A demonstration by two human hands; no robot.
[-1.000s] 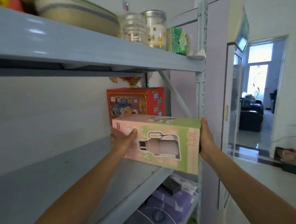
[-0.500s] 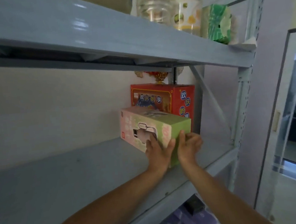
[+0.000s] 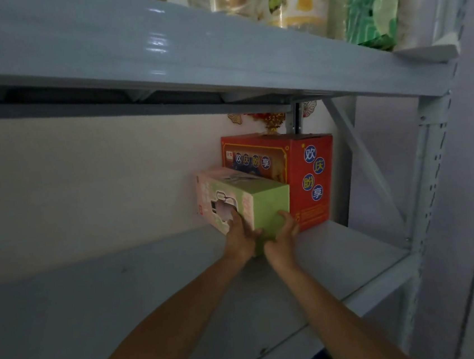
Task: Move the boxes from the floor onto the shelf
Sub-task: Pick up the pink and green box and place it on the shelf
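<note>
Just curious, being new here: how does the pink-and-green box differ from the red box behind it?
The pink-and-green box is pastel and lower; the red box is bright red, taller, with blue-circled characters. The left hand and right hand press on the pink-and-green box; the red box stands behind it, unheld. Both sit on the same grey shelf.

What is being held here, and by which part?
The pink and green box, resting on the shelf: left hand flat on its printed side, right hand on its green end, at the near bottom corner.
</note>
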